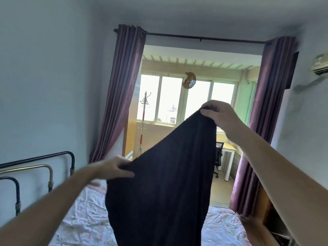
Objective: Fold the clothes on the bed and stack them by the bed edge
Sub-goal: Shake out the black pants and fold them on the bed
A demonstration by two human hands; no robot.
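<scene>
I hold a dark garment (165, 183) up in the air over the bed (85, 215), and it hangs down the middle of my view, hiding much of the mattress and the lower part of the doorway behind it. My right hand (220, 116) is raised high, its grip pinching one top corner of the cloth between thumb and curled fingers. My left hand (115, 168) sits lower and is blurred, yet its grip plainly pinches the other top edge, thumb laid over the fabric. The bed carries a pale, crumpled floral sheet, and a dark metal bed frame (44, 167) with a brass-coloured rail stands at its left side against the wall. Beyond the garment, purple curtains (124, 89) hang from a dark rod either side of an opening to a bright balcony with windows, where a coat stand (144, 121) is at the left and a desk (229, 151) with a black chair at the right. An air conditioner (320, 63) is fixed high on the right wall.
</scene>
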